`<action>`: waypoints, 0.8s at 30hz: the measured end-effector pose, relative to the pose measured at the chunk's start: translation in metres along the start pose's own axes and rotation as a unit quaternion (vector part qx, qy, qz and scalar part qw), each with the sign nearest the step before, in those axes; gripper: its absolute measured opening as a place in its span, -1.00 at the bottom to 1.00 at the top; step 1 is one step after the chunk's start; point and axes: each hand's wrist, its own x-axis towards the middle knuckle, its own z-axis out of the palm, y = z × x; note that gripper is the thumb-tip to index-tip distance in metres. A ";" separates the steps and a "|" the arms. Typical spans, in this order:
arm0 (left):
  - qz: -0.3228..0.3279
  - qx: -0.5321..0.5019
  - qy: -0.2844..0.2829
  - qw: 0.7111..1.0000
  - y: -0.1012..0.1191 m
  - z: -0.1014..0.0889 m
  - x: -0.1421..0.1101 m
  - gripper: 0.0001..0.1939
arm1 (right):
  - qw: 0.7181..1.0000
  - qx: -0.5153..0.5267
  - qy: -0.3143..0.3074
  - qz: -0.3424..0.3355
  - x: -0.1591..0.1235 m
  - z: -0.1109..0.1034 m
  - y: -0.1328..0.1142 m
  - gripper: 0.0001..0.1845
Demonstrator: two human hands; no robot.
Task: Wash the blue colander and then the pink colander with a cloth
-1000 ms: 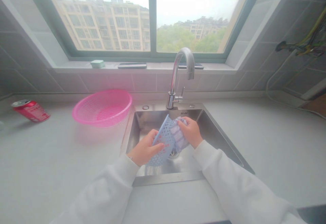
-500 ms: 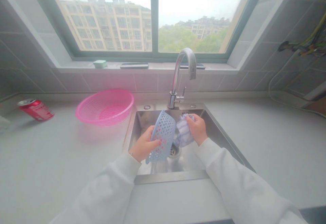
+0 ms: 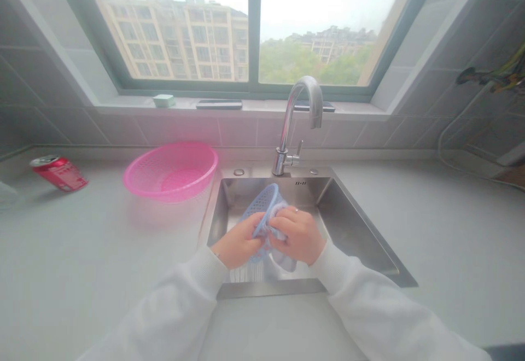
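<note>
Gripping a cloth (image 3: 285, 263) in curled fingers (image 3: 284, 223), the right hand (image 3: 302, 236) is touching a basket (image 3: 259, 203). The left hand (image 3: 240, 243) is clasping the basket's rim.

The cloth (image 3: 286, 263) (bunched) is partly hidden by the right hand (image 3: 298, 236).

Loose white sleeves (image 3: 176, 301) are worn, with a small ring (image 3: 296, 210) on the right hand (image 3: 301, 235).

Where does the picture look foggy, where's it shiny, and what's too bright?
In the head view, haze softens everything, including the blue basket and cloth; in the same head view, the faucet gleams, and the sky outside the window is washed out nearly white.
</note>
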 end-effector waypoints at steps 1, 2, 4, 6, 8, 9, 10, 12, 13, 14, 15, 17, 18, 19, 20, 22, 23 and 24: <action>-0.006 0.007 -0.012 1.000 0.002 0.001 -0.001 -0.40 | 0.999 -0.003 0.010 0.052 0.000 -0.001 0.011 -0.90; -0.015 0.007 -0.022 1.000 0.004 0.002 -0.001 -0.40 | 0.993 -0.010 0.021 0.116 -0.001 -0.002 0.022 -0.88; -0.028 -0.007 -0.033 0.999 0.005 0.004 -0.002 -0.38 | 0.979 -0.020 0.038 0.201 -0.001 -0.004 0.038 -0.86; -0.028 -0.013 -0.023 0.999 0.003 0.006 -0.001 -0.38 | 0.979 -0.023 0.042 0.196 -0.001 -0.004 0.035 -0.86; -0.009 -0.007 0.005 1.000 0.000 0.006 0.000 -0.41 | 0.994 -0.013 0.032 0.108 0.000 0.000 0.015 -0.90; 0.004 -0.002 0.016 1.000 -0.001 0.004 0.001 -0.44 | 0.999 0.004 0.018 0.038 0.001 0.002 0.002 -0.92; 0.019 0.001 0.023 1.000 -0.002 0.003 0.002 -0.46 | 0.999 0.019 0.003 -0.029 0.001 0.004 -0.010 -0.93; 0.037 0.010 0.021 0.999 -0.002 -0.001 0.002 -0.47 | 0.997 0.025 -0.015 -0.077 0.002 0.006 -0.020 -0.95; 0.031 0.014 0.010 0.999 -0.001 -0.003 0.001 -0.46 | 0.998 0.031 -0.007 -0.054 0.002 0.006 -0.018 -0.94; 0.014 0.013 -0.005 1.000 0.001 -0.003 -0.001 -0.45 | 0.999 0.030 0.007 -0.015 0.002 0.004 -0.009 -0.91; -0.011 0.006 -0.022 1.000 0.003 -0.003 -0.002 -0.42 | 0.999 0.020 0.021 0.038 0.001 0.002 0.003 -0.88; -0.061 -0.020 -0.054 0.996 0.007 -0.002 -0.005 -0.37 | 0.986 -0.020 0.049 0.158 0.000 -0.004 0.030 -0.83; -0.074 -0.030 -0.063 0.995 0.008 0.000 -0.006 -0.36 | 0.977 -0.032 0.052 0.202 -0.001 -0.007 0.040 -0.82; -0.075 -0.035 -0.063 0.995 0.008 0.001 -0.007 -0.35 | 0.973 -0.038 0.051 0.223 -0.002 -0.008 0.046 -0.82; -0.067 -0.035 -0.056 0.996 0.007 0.002 -0.006 -0.35 | 0.973 -0.040 0.048 0.223 -0.002 -0.009 0.046 -0.82; -0.033 -0.024 -0.033 0.999 0.004 0.003 -0.004 -0.39 | 0.987 -0.030 0.043 0.154 -0.001 -0.006 0.030 -0.86; -0.014 -0.016 -0.019 1.000 0.001 0.002 -0.002 -0.42 | 0.994 -0.020 0.036 0.099 0.000 -0.004 0.016 -0.88; 0.004 -0.007 -0.009 1.000 -0.001 0.001 -0.001 -0.44 | 0.999 0.000 0.027 0.027 0.001 -0.001 0.002 -0.90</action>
